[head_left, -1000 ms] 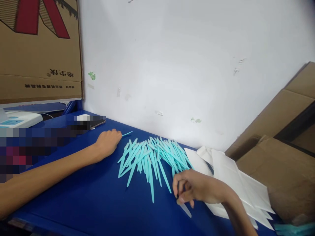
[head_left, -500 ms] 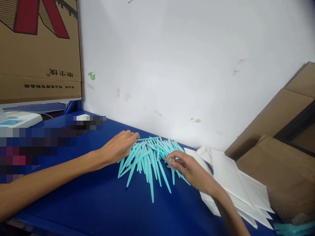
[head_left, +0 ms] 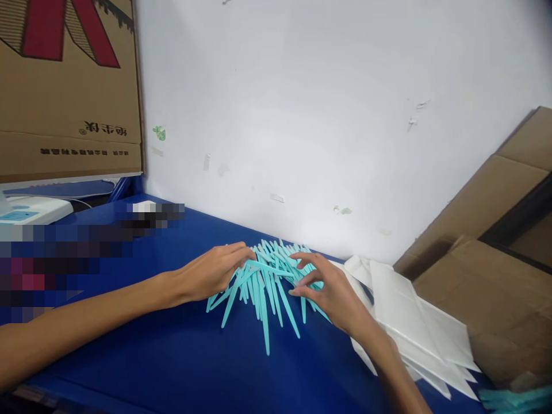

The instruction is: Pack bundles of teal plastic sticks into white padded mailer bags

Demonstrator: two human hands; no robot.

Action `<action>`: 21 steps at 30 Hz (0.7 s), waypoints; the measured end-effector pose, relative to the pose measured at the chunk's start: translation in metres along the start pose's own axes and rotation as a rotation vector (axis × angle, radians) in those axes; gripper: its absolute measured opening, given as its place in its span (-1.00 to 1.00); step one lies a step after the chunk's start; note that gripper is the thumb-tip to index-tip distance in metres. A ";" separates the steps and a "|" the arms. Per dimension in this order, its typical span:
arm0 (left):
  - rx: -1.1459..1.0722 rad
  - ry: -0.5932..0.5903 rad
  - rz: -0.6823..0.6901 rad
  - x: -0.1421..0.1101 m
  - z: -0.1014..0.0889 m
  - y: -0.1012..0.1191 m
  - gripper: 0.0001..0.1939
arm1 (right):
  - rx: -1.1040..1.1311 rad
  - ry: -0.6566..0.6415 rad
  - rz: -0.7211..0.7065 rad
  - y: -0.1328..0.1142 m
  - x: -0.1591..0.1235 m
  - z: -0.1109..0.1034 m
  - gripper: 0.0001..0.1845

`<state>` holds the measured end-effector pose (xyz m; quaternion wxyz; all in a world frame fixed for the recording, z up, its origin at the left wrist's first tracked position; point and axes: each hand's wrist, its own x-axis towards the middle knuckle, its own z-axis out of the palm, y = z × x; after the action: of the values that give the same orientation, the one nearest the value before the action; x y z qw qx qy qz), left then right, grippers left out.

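Observation:
A heap of thin turquoise plastic sticks (head_left: 264, 310), tapered and shaped like eyebrow razors, lies fanned out on the blue table (head_left: 181, 356). My left hand (head_left: 219, 267) is at the heap's left side, its fingers pinched on one stick (head_left: 269, 268) that points right across the others. My right hand (head_left: 321, 282) hovers over the right part of the heap with fingers and thumb apart. The free end of the held stick reaches close to those right fingertips; whether they touch it I cannot tell.
White paper-like bags (head_left: 414, 322) lie stacked to the right, beside brown cardboard (head_left: 495, 299). More turquoise pieces (head_left: 517, 398) show at the bottom right corner. A large printed carton (head_left: 69, 103) and a white power strip (head_left: 38, 210) are at left. The white wall (head_left: 276, 115) bounds the table's back.
My left hand has moved slightly right and toward me, bringing the stick down over the heap. My right hand's fingers have spread wider apart.

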<state>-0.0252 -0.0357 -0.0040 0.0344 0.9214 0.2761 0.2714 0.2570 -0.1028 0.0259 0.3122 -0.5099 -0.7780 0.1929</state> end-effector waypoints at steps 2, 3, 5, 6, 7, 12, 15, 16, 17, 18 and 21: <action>0.030 -0.005 0.043 -0.001 0.001 0.001 -0.61 | 0.006 -0.025 -0.001 0.000 0.000 0.002 -0.42; 0.042 -0.006 0.063 -0.001 0.001 0.001 -0.60 | 0.012 -0.035 0.000 0.000 0.000 0.003 -0.42; 0.057 -0.003 0.097 -0.001 0.000 0.002 -0.59 | 0.021 -0.049 -0.001 0.000 0.000 0.005 -0.41; 0.062 0.000 0.107 -0.001 0.000 0.002 -0.58 | 0.024 -0.055 -0.003 0.000 0.000 0.005 -0.41; 0.067 0.002 0.113 -0.001 -0.001 0.003 -0.58 | 0.027 -0.060 -0.005 0.000 0.000 0.006 -0.41; 0.094 0.002 0.128 -0.001 -0.002 0.003 -0.57 | 0.029 -0.068 -0.021 0.000 0.000 0.007 -0.41; 0.106 0.001 0.139 -0.001 -0.002 0.002 -0.56 | 0.018 -0.059 -0.039 0.001 0.000 0.008 -0.42; 0.109 -0.002 0.142 -0.001 -0.001 0.002 -0.56 | 0.014 -0.055 -0.047 0.001 0.000 0.008 -0.42; 0.112 -0.005 0.143 -0.001 -0.001 0.002 -0.55 | 0.010 -0.052 -0.055 0.000 0.000 0.008 -0.42; 0.114 -0.011 0.144 -0.002 -0.001 0.002 -0.55 | 0.008 -0.049 -0.063 0.000 0.000 0.009 -0.42; 0.097 -0.013 0.163 -0.003 0.001 0.005 -0.58 | -0.002 -0.042 -0.090 -0.004 -0.001 0.014 -0.43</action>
<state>-0.0243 -0.0412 -0.0048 -0.0306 0.9430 0.2130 0.2537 0.2453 -0.1046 0.0180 0.3036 -0.4703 -0.8069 0.1885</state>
